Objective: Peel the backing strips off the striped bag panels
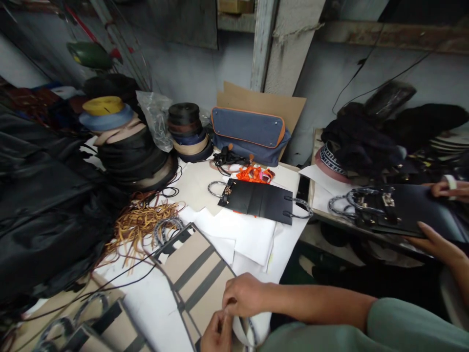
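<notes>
My right hand [244,295] and my left hand [217,333] meet near the bottom middle, with fingers pinched close together. They seem to grip the end of a white tape [241,334], which curves down below them; the exact grip is hidden. Beneath my hands lies a beige bag panel [200,264] with dark grey strips across it and a plastic-wrapped loop handle [164,229] at its far end. Part of another handle shows beside the tape.
A black bag panel [260,198] with handles lies on white sheets [238,234]. Tangled tan cords [142,222], strap rolls [128,151] and a blue bag [249,129] stand behind. Striped panels [110,327] lie lower left. At right, a co-worker's hands [436,239] hold a black bag [414,210].
</notes>
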Available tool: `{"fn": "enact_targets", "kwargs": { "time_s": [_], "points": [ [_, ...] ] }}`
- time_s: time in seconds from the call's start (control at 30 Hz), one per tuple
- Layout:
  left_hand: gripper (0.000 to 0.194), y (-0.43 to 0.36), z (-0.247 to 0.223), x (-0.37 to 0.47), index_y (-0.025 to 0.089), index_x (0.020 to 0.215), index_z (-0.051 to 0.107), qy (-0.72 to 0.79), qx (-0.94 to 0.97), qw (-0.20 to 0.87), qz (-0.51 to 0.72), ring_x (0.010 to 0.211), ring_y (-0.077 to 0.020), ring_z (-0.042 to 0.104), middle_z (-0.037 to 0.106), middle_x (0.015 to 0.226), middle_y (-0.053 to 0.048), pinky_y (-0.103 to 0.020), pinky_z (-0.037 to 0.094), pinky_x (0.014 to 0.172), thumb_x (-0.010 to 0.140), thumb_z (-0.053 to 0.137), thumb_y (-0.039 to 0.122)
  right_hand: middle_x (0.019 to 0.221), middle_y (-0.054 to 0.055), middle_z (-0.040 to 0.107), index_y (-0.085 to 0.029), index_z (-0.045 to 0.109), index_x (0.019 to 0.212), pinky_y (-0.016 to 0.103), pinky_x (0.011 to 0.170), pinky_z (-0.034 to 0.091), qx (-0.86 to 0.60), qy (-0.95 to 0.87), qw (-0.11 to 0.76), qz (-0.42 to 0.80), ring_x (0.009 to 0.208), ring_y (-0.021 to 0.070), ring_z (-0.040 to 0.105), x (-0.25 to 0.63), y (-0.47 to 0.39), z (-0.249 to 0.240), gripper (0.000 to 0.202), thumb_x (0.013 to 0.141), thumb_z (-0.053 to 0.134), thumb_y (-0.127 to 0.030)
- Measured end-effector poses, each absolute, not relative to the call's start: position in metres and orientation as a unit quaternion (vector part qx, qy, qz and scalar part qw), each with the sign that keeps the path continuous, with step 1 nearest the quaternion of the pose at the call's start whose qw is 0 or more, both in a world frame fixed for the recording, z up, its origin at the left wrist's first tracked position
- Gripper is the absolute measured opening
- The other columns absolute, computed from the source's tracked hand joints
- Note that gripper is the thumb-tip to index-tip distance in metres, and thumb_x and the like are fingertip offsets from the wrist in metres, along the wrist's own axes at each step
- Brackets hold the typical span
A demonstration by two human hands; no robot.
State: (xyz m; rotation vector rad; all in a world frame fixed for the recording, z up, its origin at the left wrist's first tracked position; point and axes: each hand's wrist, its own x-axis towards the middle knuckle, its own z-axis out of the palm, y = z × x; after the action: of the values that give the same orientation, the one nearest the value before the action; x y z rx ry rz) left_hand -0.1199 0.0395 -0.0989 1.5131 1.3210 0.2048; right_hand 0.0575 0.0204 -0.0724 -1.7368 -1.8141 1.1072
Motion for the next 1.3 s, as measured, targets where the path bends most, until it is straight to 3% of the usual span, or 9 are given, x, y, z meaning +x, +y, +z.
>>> {"fn": "enact_targets", "kwargs": {
  "time_s": [0.13, 0.23, 0.43, 0.73, 0.83, 0.97, 1.1, 1.17, 1.3],
  "points": [
    [0.057, 0.024, -0.092, -0.121, 0.021, 0.066, 0.06, 0.49, 0.707, 0.498, 0.113, 0.059, -0.0169, 0.055, 0.06, 0.059, -0.001, -0.024, 0.045, 0.059, 0.08, 0.045, 0.074, 0.097, -0.001, 0.073, -0.028, 0.065, 0.118, 0.023, 0.068, 0.044, -0.635, -0.653, 0.145, 0.387, 0.09, 0.0175, 0.067, 0.067, 0.011, -0.047, 0.043, 0.078, 0.068, -0.042],
    [0.05, 0.017, -0.084, -0.123, 0.021, 0.066, 0.059, 0.457, 0.75, 0.463, 0.122, 0.057, -0.0165, 0.056, 0.06, 0.059, -0.001, -0.023, 0.044, 0.058, 0.085, 0.045, 0.065, 0.094, -0.002, 0.074, -0.028, 0.072, 0.096, 0.023, 0.063, 0.041, -0.622, -0.689, 0.083, 0.361, 0.088, 0.0175, 0.067, 0.072, 0.008, -0.029, 0.02, 0.081, 0.061, -0.035],
    [0.029, 0.016, -0.057, -0.133, 0.023, 0.072, 0.057, 0.396, 0.842, 0.358, 0.083, 0.061, -0.0161, 0.062, 0.064, 0.066, -0.002, -0.023, 0.039, 0.056, 0.093, 0.047, 0.041, 0.083, -0.002, 0.074, -0.027, 0.072, 0.081, 0.024, 0.055, 0.035, -0.587, -0.733, 0.017, 0.343, 0.077, 0.0182, 0.067, 0.065, 0.009, -0.012, 0.014, 0.074, 0.062, -0.034],
    [0.027, 0.041, -0.054, -0.154, 0.023, 0.074, 0.054, 0.415, 0.86, 0.279, 0.106, 0.065, -0.0152, 0.061, 0.061, 0.072, -0.002, -0.025, 0.039, 0.06, 0.096, 0.04, 0.029, 0.087, 0.003, 0.073, -0.022, 0.071, 0.08, 0.025, 0.066, 0.041, -0.608, -0.724, 0.114, 0.305, 0.079, 0.0178, 0.064, 0.038, 0.047, -0.036, 0.017, 0.08, 0.054, -0.024],
    [0.024, 0.045, -0.062, -0.162, 0.022, 0.079, 0.058, 0.409, 0.844, 0.318, 0.135, 0.073, -0.0163, 0.061, 0.062, 0.076, -0.003, -0.026, 0.041, 0.067, 0.096, 0.043, 0.03, 0.085, 0.003, 0.072, -0.02, 0.07, 0.079, 0.025, 0.069, 0.043, -0.665, -0.634, 0.182, 0.351, 0.077, 0.0167, 0.064, 0.042, 0.077, -0.053, 0.017, 0.082, 0.054, -0.025],
    [0.024, 0.054, -0.076, -0.177, 0.02, 0.083, 0.061, 0.482, 0.748, 0.407, 0.207, 0.083, -0.0168, 0.062, 0.064, 0.086, -0.005, -0.026, 0.046, 0.077, 0.095, 0.045, 0.033, 0.073, 0.002, 0.068, -0.017, 0.069, 0.084, 0.024, 0.062, 0.046, -0.667, -0.467, 0.331, 0.477, 0.068, 0.015, 0.062, 0.045, 0.113, -0.067, 0.024, 0.085, 0.056, -0.037],
    [0.033, 0.07, -0.097, -0.198, 0.02, 0.07, 0.059, 0.55, 0.666, 0.45, 0.226, 0.076, -0.0167, 0.059, 0.06, 0.079, -0.003, -0.029, 0.048, 0.071, 0.093, 0.047, 0.039, 0.075, 0.004, 0.067, -0.017, 0.069, 0.088, 0.026, 0.061, 0.05, -0.669, -0.393, 0.362, 0.518, 0.07, 0.0167, 0.063, 0.031, 0.135, -0.073, 0.032, 0.083, 0.057, -0.047],
    [0.034, 0.074, -0.11, -0.207, 0.019, 0.068, 0.061, 0.573, 0.645, 0.45, 0.233, 0.085, -0.0193, 0.061, 0.063, 0.084, -0.006, -0.032, 0.049, 0.078, 0.091, 0.049, 0.042, 0.083, 0.005, 0.069, -0.019, 0.07, 0.086, 0.03, 0.072, 0.052, -0.677, -0.421, 0.361, 0.484, 0.08, 0.0186, 0.064, 0.027, 0.143, -0.078, 0.03, 0.082, 0.058, -0.047],
    [0.034, 0.072, -0.133, -0.216, 0.019, 0.073, 0.067, 0.629, 0.614, 0.411, 0.243, 0.116, -0.027, 0.056, 0.065, 0.115, -0.013, -0.043, 0.045, 0.097, 0.089, 0.053, 0.045, 0.1, 0.007, 0.069, -0.022, 0.07, 0.078, 0.036, 0.094, 0.046, -0.763, -0.432, 0.371, 0.307, 0.103, 0.0227, 0.06, 0.034, 0.156, -0.095, 0.024, 0.08, 0.059, -0.043]
  ]
}}
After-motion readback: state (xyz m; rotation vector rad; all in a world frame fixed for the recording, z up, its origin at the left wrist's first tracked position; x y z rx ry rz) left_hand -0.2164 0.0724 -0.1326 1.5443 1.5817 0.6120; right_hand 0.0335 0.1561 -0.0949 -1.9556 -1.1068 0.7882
